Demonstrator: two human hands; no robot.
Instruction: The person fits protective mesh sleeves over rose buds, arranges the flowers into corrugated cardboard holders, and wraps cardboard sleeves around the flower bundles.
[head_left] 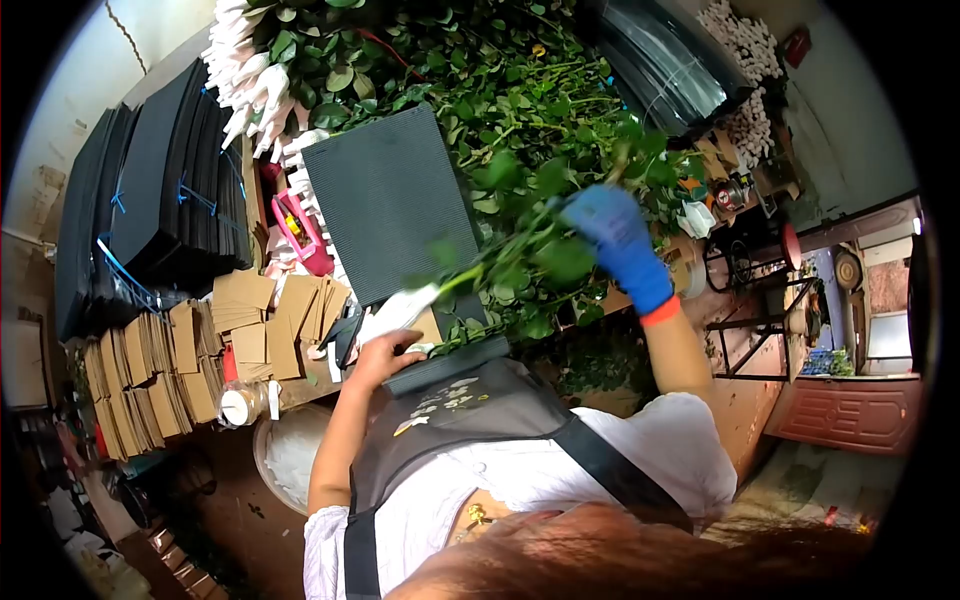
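My right hand (pixel 612 235), in a blue glove with an orange cuff, is closed round the green leafy stems (pixel 520 240), which are partly blurred. Those stems run down and left to a white-wrapped flower head (pixel 400 310). Just below it is my bare left hand (pixel 388 358), its fingers curved at the lower end of the white wrap; whether they grip it is hard to tell. A dark ribbed board (pixel 390 200) lies behind the stems on the table. Near my waist is a dark grey strip (pixel 450 368).
A large heap of leafy stems (pixel 540 70) covers the back of the table. White-wrapped flower heads (pixel 255 95) stand at the upper left, near a pink tape dispenser (pixel 300 235). Stacked black sheets (pixel 165 180) and brown cardboard pieces (pixel 150 385) are at left.
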